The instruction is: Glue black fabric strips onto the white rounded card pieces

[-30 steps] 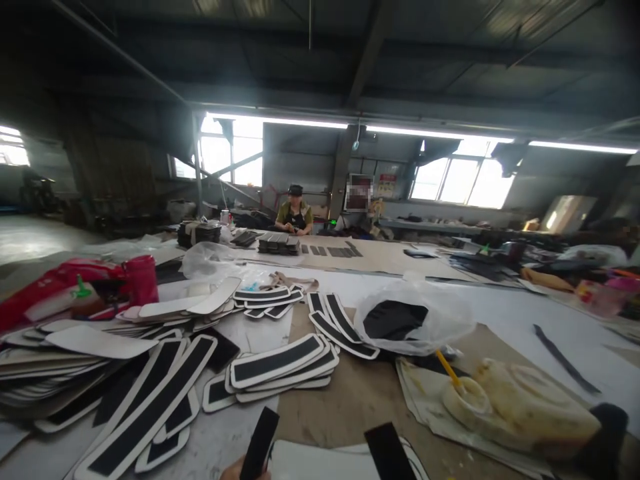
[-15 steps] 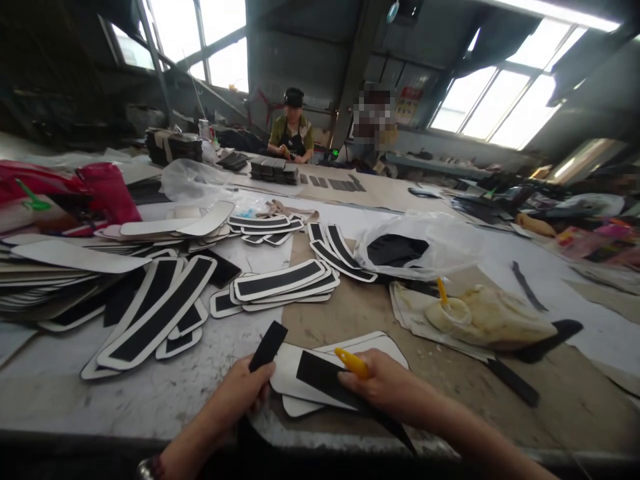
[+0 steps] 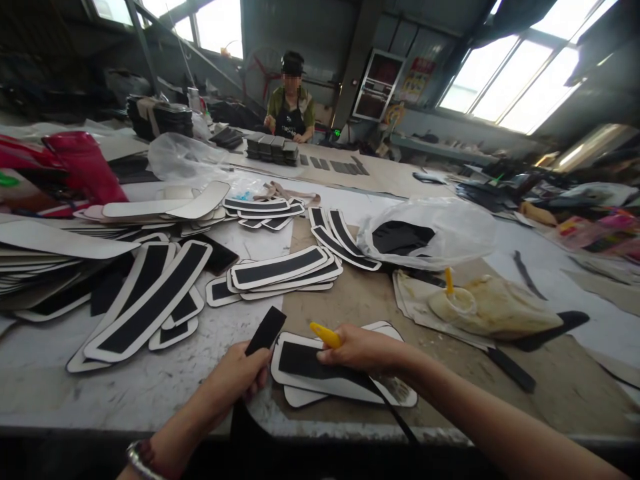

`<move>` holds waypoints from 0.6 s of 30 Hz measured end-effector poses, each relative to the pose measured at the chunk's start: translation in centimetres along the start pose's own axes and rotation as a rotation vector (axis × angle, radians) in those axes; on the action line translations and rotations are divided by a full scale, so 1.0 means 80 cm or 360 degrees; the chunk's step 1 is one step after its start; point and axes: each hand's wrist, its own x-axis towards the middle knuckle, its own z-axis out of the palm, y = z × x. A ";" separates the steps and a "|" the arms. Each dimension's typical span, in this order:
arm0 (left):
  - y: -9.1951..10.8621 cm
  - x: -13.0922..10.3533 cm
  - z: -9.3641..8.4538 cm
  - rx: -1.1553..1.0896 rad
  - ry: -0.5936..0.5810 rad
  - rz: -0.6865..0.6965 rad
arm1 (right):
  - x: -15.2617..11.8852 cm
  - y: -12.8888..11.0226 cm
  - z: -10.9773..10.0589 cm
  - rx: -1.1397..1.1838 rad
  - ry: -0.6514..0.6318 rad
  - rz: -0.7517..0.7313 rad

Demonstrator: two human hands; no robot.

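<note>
- Head view: the left hand hung at the front edge of the table, fingers curled closed, pinching a black strip whose end stuck up above the fist.
- The right hand lay over a white panel just inside that edge, its fingers wrapped around a yellow handle; the rest of the tool was hidden.
- Beneath the right thumb, a second stretch of black strip lay flat along the panel, a tail trailing over the front edge. Whether both stretches were one piece, I could not tell.
- The panel rested slightly askew on a lower white panel.
- Farther in from the front edge sat a fanned pile of black-centred panels; longer panels lay toward the left edge.
- A clear plastic bag and a stained yellowish container lay toward the right edge.
- Beyond the table, a co-worker faced this way.
</note>
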 end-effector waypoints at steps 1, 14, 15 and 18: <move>0.001 0.001 -0.001 0.0005 0.0001 -0.0003 | 0.001 -0.002 -0.001 -0.0011 -0.0009 -0.0002; 0.005 0.014 0.003 0.0011 -0.0030 0.0053 | 0.012 -0.016 -0.004 -0.0177 -0.0092 0.0014; 0.004 0.015 0.004 -0.0010 -0.0047 0.0081 | 0.013 -0.016 -0.004 -0.0194 -0.0097 0.0000; 0.002 0.017 0.006 -0.0008 -0.0048 0.0098 | 0.006 -0.012 -0.006 -0.0315 -0.0087 -0.0001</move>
